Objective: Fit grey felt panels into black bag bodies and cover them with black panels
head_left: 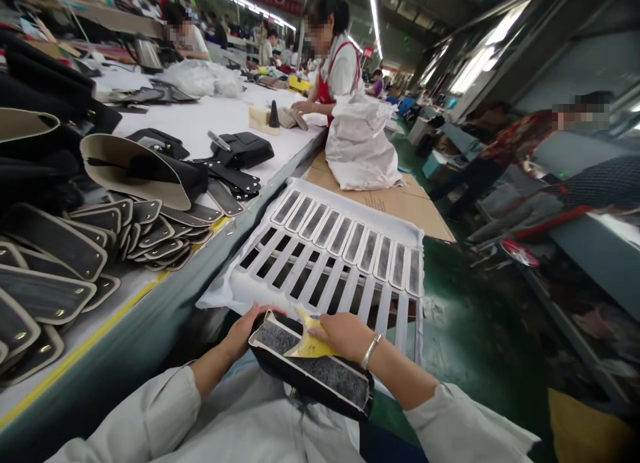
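Holding: right grip (347, 336), closed on yellow scraper (313, 348), set against grey face of black bag piece (345, 378); left grip (244, 333), closed around piece's left end, fingers partly hidden. Piece's position: before near edge of slotted rack (350, 208). Rack: grey panels (353, 242) along far edge. White sack (363, 143): on cardboard (423, 211), contents unseen. Open-mouthed bag body (120, 160): on tabletop (220, 116), interior dark.
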`<state>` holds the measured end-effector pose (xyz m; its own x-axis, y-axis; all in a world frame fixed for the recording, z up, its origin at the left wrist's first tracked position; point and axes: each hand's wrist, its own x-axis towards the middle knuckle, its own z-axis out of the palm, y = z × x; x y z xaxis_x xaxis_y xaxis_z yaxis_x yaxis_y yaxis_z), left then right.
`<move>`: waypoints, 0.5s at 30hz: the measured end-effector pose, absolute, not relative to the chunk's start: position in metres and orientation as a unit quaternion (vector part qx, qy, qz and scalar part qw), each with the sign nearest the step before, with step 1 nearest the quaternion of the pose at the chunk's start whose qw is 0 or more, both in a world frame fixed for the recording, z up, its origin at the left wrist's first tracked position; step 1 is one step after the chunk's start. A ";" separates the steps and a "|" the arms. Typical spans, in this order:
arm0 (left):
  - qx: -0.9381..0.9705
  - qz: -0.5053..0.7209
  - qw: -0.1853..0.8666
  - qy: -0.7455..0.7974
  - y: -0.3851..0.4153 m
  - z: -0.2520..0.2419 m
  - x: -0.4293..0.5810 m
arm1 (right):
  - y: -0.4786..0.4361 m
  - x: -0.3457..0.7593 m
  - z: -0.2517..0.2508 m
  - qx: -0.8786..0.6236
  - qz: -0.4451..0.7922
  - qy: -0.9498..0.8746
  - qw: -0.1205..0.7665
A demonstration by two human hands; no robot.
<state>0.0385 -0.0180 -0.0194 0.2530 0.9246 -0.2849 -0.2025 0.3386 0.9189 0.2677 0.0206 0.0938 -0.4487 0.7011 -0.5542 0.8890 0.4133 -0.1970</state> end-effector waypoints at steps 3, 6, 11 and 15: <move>0.350 0.439 0.683 0.466 -0.025 -0.024 0.042 | 0.034 0.246 0.085 0.469 -0.184 0.836 0.217; 0.341 0.446 0.666 0.490 -0.025 -0.025 0.040 | 0.044 0.222 0.071 0.470 -0.148 0.851 0.181; 0.226 0.460 0.733 0.447 -0.022 -0.024 0.042 | 0.063 0.191 0.053 0.448 -0.070 0.885 0.101; 0.120 0.464 0.769 0.423 -0.021 -0.020 0.044 | 0.081 0.181 0.048 0.353 -0.066 0.930 0.084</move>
